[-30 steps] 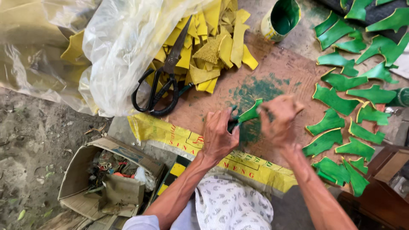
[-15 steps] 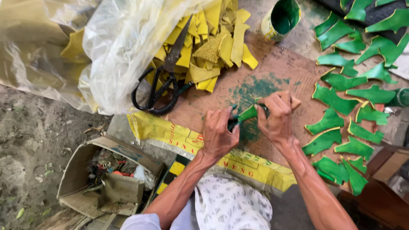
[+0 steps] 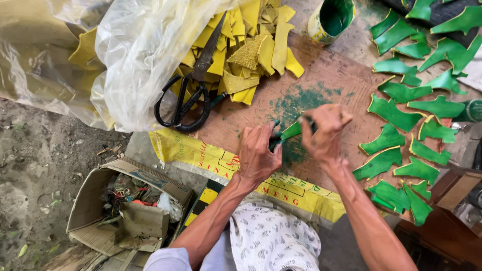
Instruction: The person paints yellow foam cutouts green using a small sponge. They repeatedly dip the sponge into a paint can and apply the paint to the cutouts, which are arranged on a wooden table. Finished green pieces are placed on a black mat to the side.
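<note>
Left hand (image 3: 258,153) and right hand (image 3: 325,131) both gripped one green strip (image 3: 291,131) over the paint-stained worktop (image 3: 321,80), fingers of each closed on its ends (right hand's exact pinch partly hidden). Painted green pieces (image 3: 401,118) lay to the right, yellow scraps (image 3: 251,55) w/ black scissors (image 3: 188,93) just above, paint can (image 3: 330,19) beyond.
</note>
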